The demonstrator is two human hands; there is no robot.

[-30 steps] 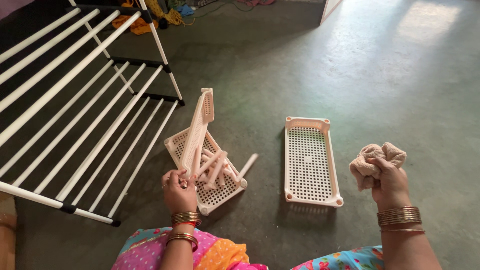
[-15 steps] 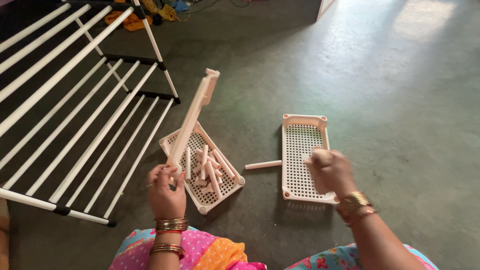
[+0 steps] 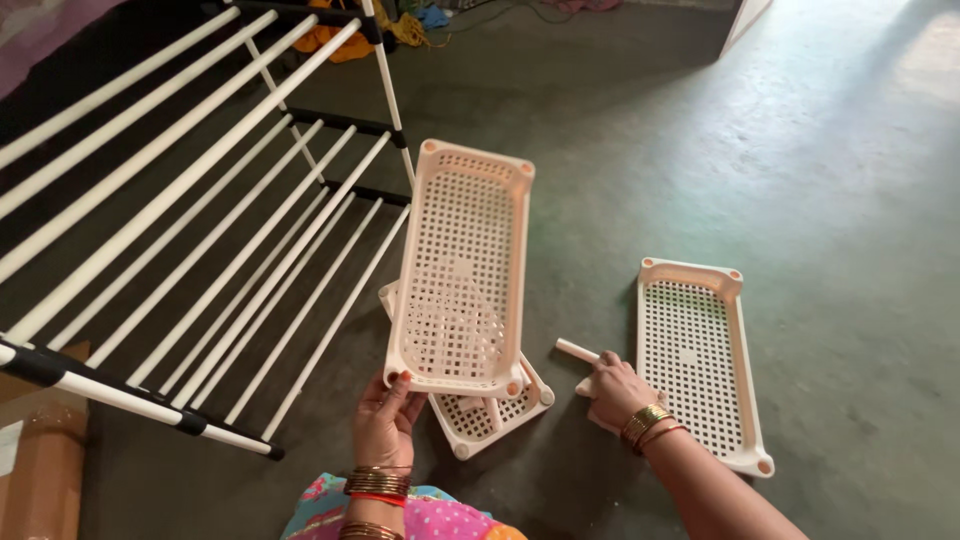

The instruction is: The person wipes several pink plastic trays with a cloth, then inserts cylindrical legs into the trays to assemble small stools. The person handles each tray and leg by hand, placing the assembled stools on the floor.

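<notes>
— So how far along does this look?

— Early, I'd judge. Nothing is joined yet: the white drying rack (image 3: 190, 250) stands off beyond the left hand (image 3: 385, 420), and the shelf pieces are all loose on the floor (image 3: 820, 180).

— What does each hand have?

— Left hand grips the near edge of a perforated tray (image 3: 462, 270), tilted up away from it. Under that, just right of the left hand, a second tray (image 3: 490, 415) lies flat. A third tray (image 3: 700, 360) sits right beside the right hand (image 3: 615, 392), which is closed on a short peg (image 3: 578, 350) at its fingertips.
</notes>
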